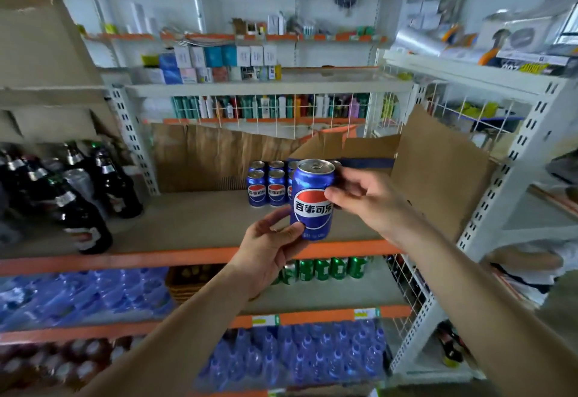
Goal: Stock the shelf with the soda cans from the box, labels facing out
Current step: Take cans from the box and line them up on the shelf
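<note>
Both hands, left hand (271, 242) and right hand (364, 196), grip the upright can (312, 201); label faces out; shelved cans (266, 187) just behind-left.

The shelf (194, 224) has an orange front edge. On its board stand blue soda cans (266, 188) in rows with labels facing out, an open cardboard box (438, 165) at the right, and dark bottles (78, 190) at the left

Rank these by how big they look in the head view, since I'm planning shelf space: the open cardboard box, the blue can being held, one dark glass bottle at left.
1. Cardboard box, largest.
2. and 3. Dark bottle and held blue can: unsure; the can is nearer the camera.
</note>
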